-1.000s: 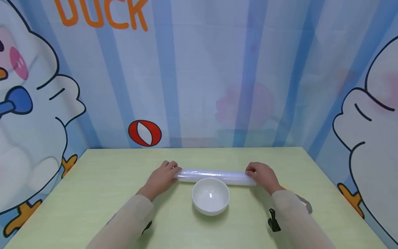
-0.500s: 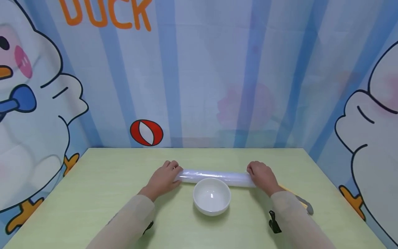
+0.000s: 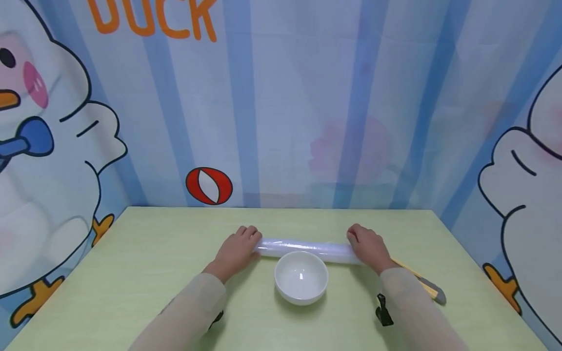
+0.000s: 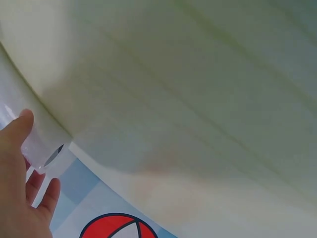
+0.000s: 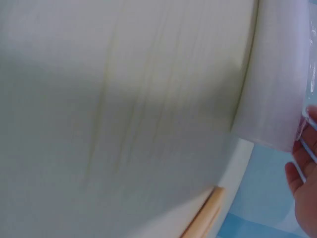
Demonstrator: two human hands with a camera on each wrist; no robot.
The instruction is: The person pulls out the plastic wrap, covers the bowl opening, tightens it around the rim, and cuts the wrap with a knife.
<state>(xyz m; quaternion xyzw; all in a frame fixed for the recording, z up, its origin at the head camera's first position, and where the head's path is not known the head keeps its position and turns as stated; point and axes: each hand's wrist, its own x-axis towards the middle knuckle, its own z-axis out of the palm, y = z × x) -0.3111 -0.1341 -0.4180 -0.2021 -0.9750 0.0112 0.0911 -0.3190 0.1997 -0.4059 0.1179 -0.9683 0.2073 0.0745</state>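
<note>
A white, glossy roll of cling film (image 3: 307, 248) lies crosswise on the table behind a white bowl (image 3: 301, 279). My left hand (image 3: 237, 251) grips its left end; in the left wrist view the thumb (image 4: 22, 124) lies on the near side and the fingers reach around behind, close to the hollow core. At the other end is my right hand (image 3: 371, 248), fingers curled. The right wrist view has its fingertips pinching a clear loose edge of film (image 5: 312, 64) beside the roll (image 5: 272, 74).
A yellow and grey utility knife (image 3: 432, 291) lies right of the right hand, partly under the sleeve. The pale green table (image 3: 175, 229) ends at a printed duck curtain (image 3: 290, 97) behind it.
The head view has shifted slightly. Relative to the bowl, my right hand has moved a little left and up, and more of the knife shows. The left hand still holds the roll's end.
</note>
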